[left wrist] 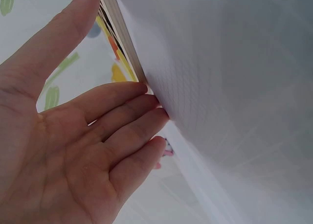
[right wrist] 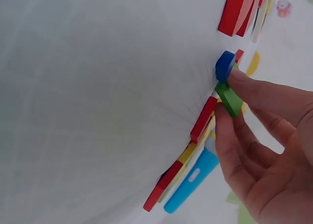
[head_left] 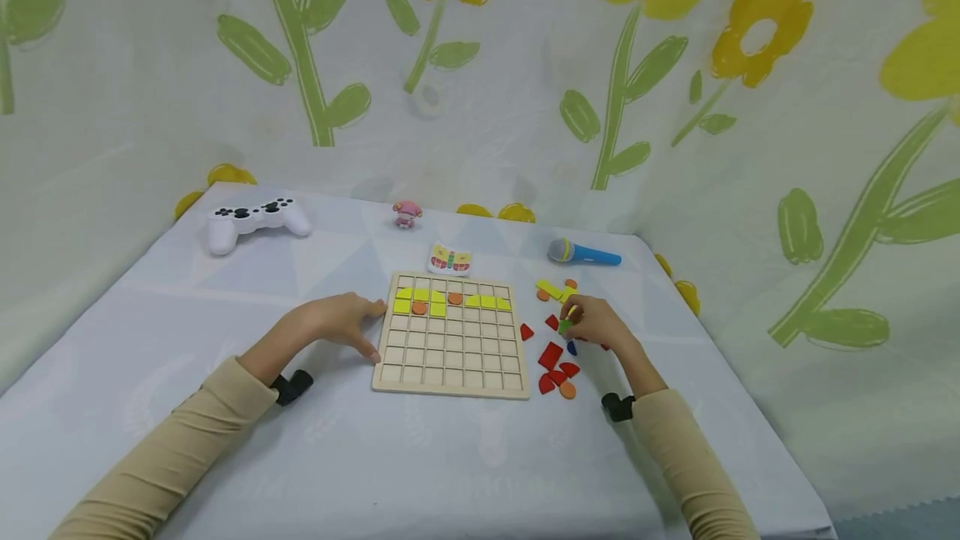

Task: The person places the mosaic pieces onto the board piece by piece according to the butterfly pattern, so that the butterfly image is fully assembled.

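Controller (head_left: 258, 221): white, back left, well apart from both hands; we count it no obstacle.
Left hand (head_left: 341, 319): fingers nearly straight, thumb spread, nothing gripped; it touches the board's left edge.
Board (head_left: 452, 342): pale, gridded, wood-looking. We judge it stiff and fairly light, apt to slide on cloth; best held by its rim. Yellow pieces (head_left: 437, 311) and orange discs (head_left: 419, 307) sit in the far rows. Card (head_left: 450, 260) lies just behind, so we expect more room on the near side.
Red rectangle (head_left: 551, 355): loose beside the board's right edge, other reds near it; a low sweep could scatter them.
Green piece (right wrist: 231, 99): right of the board, pinched. We take it as light, hard, smooth, easier to drop than break; opposite side edges offer the best hold. Whether it touches the cloth, we cannot tell.
Blue piece (right wrist: 225, 66): close by the thumb; contact unclear to us.
Microphone (head_left: 588, 253): beyond the loose pieces; might roll if bumped.
Right hand (head_left: 600, 323): thumb and fingers closed on the green piece.
Table (head_left: 682, 357): right edge lies past the wrist, leaving us some room outward.
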`<move>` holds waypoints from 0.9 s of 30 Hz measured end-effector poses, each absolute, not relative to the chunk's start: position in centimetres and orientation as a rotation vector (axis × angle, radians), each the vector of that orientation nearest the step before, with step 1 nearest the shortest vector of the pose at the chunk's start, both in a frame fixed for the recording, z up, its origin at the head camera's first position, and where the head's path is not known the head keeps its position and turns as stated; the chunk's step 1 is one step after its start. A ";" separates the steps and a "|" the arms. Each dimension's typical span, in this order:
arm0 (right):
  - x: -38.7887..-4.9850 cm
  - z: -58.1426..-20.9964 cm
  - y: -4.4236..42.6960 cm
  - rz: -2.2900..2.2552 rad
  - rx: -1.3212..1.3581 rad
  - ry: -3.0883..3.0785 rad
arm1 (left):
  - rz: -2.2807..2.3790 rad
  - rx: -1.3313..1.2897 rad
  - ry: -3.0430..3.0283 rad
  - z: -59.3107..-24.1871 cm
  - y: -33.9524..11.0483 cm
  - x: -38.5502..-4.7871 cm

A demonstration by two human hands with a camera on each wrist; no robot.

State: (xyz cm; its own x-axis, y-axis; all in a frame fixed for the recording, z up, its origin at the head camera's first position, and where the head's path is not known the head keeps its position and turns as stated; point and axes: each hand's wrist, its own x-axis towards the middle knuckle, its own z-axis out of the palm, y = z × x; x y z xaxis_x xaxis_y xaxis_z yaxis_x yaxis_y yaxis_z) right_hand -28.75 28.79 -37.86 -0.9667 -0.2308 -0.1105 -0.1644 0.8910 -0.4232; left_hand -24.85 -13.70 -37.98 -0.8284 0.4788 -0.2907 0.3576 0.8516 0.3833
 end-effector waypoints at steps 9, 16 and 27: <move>-28.6 -37.2 28.7 -0.700 -0.379 2.907 | 0.444 0.609 2.645 -38.1 -13.7 -25.2; -28.2 -36.2 27.0 -0.771 -0.496 2.942 | 0.445 0.624 2.646 -38.1 -13.7 -25.3; -28.4 -35.9 21.5 -0.856 -0.772 2.828 | 0.458 0.616 2.643 -38.1 -13.6 -25.1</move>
State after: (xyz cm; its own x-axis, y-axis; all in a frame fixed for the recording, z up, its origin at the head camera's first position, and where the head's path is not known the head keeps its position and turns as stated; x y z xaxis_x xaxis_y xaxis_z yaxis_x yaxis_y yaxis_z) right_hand -28.43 21.54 -35.88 -0.8685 -0.4920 0.0600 -0.4427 0.7156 -0.5404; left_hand -25.15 -13.65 -38.06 -0.8286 0.4770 -0.2932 0.3506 0.8503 0.3926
